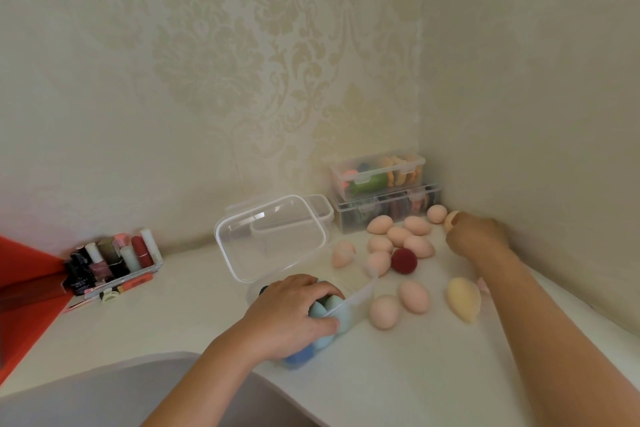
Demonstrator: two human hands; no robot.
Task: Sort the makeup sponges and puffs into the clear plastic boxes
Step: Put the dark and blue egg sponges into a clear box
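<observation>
An open clear plastic box with its lid raised stands at the table's middle, holding teal and blue sponges. My left hand grips the box's near edge, fingers curled over a teal sponge. Several peach egg-shaped sponges lie scattered to the right, with a dark red puff and a yellow sponge among them. My right hand reaches into the far corner and pinches a peach sponge.
Two closed clear boxes with coloured items are stacked against the back wall. A small tray of nail polish and lipsticks sits at the left by a red object. Walls close the corner behind and right.
</observation>
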